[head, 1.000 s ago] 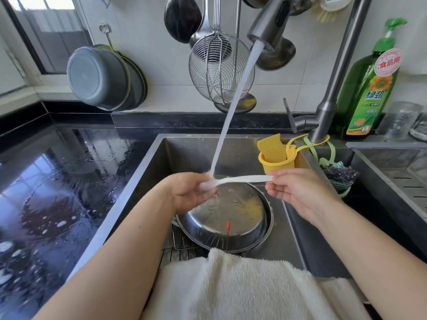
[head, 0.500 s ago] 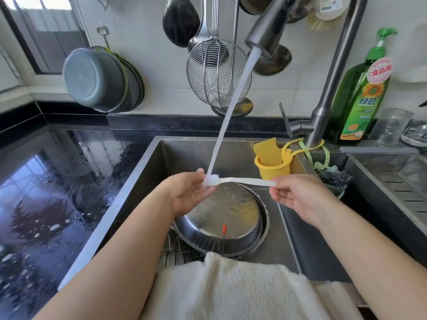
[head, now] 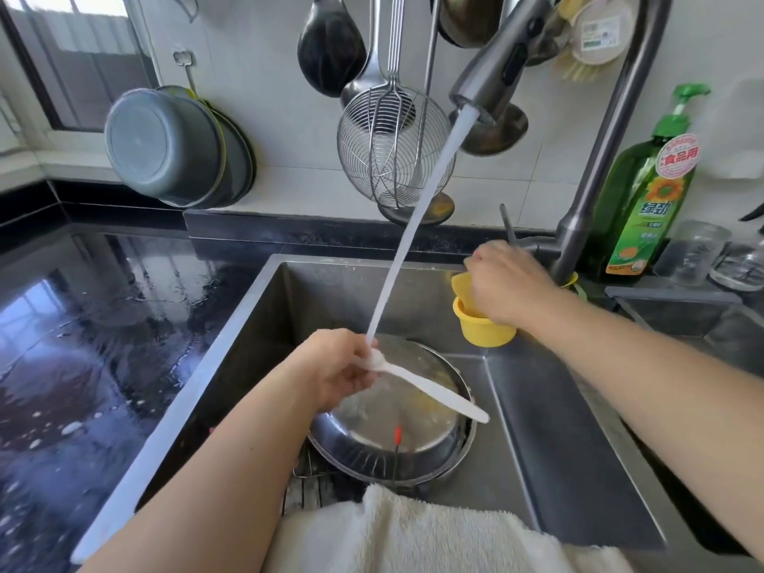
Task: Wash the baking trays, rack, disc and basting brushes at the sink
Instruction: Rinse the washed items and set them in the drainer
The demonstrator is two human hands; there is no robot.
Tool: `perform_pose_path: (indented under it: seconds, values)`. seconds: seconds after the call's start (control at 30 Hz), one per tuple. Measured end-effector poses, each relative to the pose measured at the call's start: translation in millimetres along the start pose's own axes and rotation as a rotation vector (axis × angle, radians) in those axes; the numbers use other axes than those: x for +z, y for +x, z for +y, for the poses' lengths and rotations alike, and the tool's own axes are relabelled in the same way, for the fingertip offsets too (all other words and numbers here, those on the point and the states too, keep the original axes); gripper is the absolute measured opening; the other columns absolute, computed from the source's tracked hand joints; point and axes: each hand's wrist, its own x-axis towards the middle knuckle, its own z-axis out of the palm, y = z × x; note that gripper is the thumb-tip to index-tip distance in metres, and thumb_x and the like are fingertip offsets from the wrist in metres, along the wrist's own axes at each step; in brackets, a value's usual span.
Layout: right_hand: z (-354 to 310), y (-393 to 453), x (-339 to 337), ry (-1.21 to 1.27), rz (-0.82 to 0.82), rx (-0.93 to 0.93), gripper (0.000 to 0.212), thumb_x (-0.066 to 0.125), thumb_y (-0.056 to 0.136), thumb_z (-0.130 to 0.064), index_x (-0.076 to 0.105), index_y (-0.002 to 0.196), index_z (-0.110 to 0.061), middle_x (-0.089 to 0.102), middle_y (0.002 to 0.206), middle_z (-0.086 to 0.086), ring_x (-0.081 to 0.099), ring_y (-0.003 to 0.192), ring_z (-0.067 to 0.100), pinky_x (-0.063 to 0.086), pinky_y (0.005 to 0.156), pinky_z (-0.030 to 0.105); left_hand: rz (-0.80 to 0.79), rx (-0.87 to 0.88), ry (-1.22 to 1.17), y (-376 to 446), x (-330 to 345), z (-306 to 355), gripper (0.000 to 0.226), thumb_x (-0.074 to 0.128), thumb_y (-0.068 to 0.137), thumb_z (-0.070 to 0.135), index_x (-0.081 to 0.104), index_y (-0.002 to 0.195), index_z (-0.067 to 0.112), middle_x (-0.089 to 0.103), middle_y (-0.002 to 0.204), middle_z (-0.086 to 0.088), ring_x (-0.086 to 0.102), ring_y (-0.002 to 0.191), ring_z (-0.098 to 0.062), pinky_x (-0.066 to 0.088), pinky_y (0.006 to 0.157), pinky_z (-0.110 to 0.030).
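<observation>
Over the sink (head: 550,411), the left hand (head: 337,368) pinches the white basting brush (head: 430,392) head-end under the stream, handle pointing to 4 o'clock, while the right hand (head: 502,283) curls into the yellow cup (head: 481,330) at 1 o'clock, beside the "食品用" bottle (head: 645,200).

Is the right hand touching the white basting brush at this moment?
Apart. The head view shows the right hand up at the yellow cup, while only the left hand holds the white basting brush.
</observation>
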Motion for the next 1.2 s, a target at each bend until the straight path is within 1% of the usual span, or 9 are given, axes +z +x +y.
perform_pose_path:
  seconds: [0.23, 0.33, 0.43, 0.5, 0.77, 0.83, 0.9, 1.0, 1.2]
  values:
    - [45, 25, 0, -0.511, -0.154, 0.063, 0.037, 0.049, 0.104, -0.040, 0.067, 0.130, -0.022, 0.050, 0.148, 0.004, 0.023, 0.148, 0.030, 0.016, 0.120, 0.052, 0.014, -0.003, 0.100, -3, -7, 1, 0.027, 0.046, 0.098, -0.005, 0.070, 0.109, -0.004, 0.068, 0.089, -0.018, 0.066, 0.070, -0.024, 0.053, 0.053, -0.024]
    - [24, 16, -9, -0.205, -0.141, 0.124, 0.041, 0.039, 0.106, -0.043, 0.070, 0.122, -0.022, 0.055, 0.140, 0.010, 0.035, 0.139, 0.034, 0.027, 0.116, 0.050, 0.017, 0.036, 0.117, -6, -6, 2, 0.025, 0.048, 0.098, -0.004, 0.070, 0.111, -0.003, 0.069, 0.094, -0.020, 0.064, 0.069, -0.024, 0.049, 0.050, -0.023]
    - [-18, -31, -26, 0.392, -0.220, 0.092, 0.043, 0.042, 0.104, -0.043, 0.061, 0.076, -0.016, 0.058, 0.083, 0.005, 0.054, 0.091, 0.028, 0.043, 0.076, 0.035, -0.035, 0.140, 0.086, -9, 3, 4, 0.019, 0.058, 0.098, -0.004, 0.070, 0.112, -0.002, 0.071, 0.091, -0.018, 0.063, 0.072, -0.024, 0.051, 0.053, -0.023]
    - [-49, -69, -36, 0.674, -0.429, 0.048, 0.040, 0.053, 0.102, -0.044, 0.068, 0.079, -0.015, 0.058, 0.072, -0.001, 0.050, 0.068, 0.016, 0.039, 0.063, 0.030, -0.085, 0.230, 0.052, -12, 9, 5, 0.017, 0.061, 0.097, -0.006, 0.070, 0.110, -0.001, 0.072, 0.087, -0.014, 0.066, 0.072, -0.021, 0.055, 0.059, -0.024]
    - [-52, -94, -25, 0.811, -0.238, 0.094, 0.020, 0.068, 0.096, -0.028, 0.075, 0.083, -0.015, 0.064, 0.074, 0.006, 0.049, 0.064, 0.014, 0.037, 0.060, 0.031, -0.307, 0.481, -0.222, -21, 20, 11, 0.028, 0.064, 0.101, 0.009, 0.064, 0.129, 0.012, 0.074, 0.116, -0.012, 0.074, 0.100, -0.027, 0.061, 0.084, -0.037]
    - [-33, -86, -23, 0.854, -0.082, 0.215, 0.031, 0.068, 0.096, -0.026, 0.070, 0.068, -0.013, 0.052, 0.061, 0.006, 0.040, 0.057, 0.015, 0.031, 0.057, 0.030, -0.136, 0.476, 0.040, -9, 16, 6, 0.029, 0.060, 0.104, 0.018, 0.065, 0.133, 0.021, 0.070, 0.127, -0.010, 0.070, 0.108, -0.025, 0.056, 0.087, -0.036]
    - [-15, -72, -19, 0.936, 0.019, 0.353, 0.036, 0.069, 0.096, -0.025, 0.066, 0.062, -0.011, 0.049, 0.061, 0.007, 0.042, 0.059, 0.022, 0.033, 0.058, 0.033, 0.049, 0.404, 0.767, 4, 6, -2, 0.034, 0.056, 0.103, 0.022, 0.064, 0.136, 0.021, 0.066, 0.136, -0.009, 0.063, 0.112, -0.024, 0.052, 0.097, -0.037]
    - [-1, -45, -15, 1.029, 0.143, 0.441, 0.021, 0.070, 0.096, -0.024, 0.080, 0.088, -0.007, 0.072, 0.079, 0.011, 0.063, 0.080, 0.034, 0.052, 0.073, 0.039, -0.017, 0.218, 1.544, 15, 2, -11, 0.037, 0.044, 0.105, 0.025, 0.062, 0.137, 0.019, 0.055, 0.147, -0.005, 0.049, 0.136, -0.029, 0.038, 0.116, -0.045]
    - [0, 2, 0, 1.031, 0.294, 0.528, 0.022, 0.067, 0.098, -0.026, 0.080, 0.103, -0.009, 0.076, 0.094, 0.013, 0.065, 0.086, 0.031, 0.055, 0.083, 0.042, 0.045, 0.151, 1.453, 26, 1, -10, 0.040, 0.045, 0.105, 0.024, 0.060, 0.141, 0.022, 0.052, 0.151, -0.003, 0.046, 0.139, -0.028, 0.034, 0.119, -0.048]
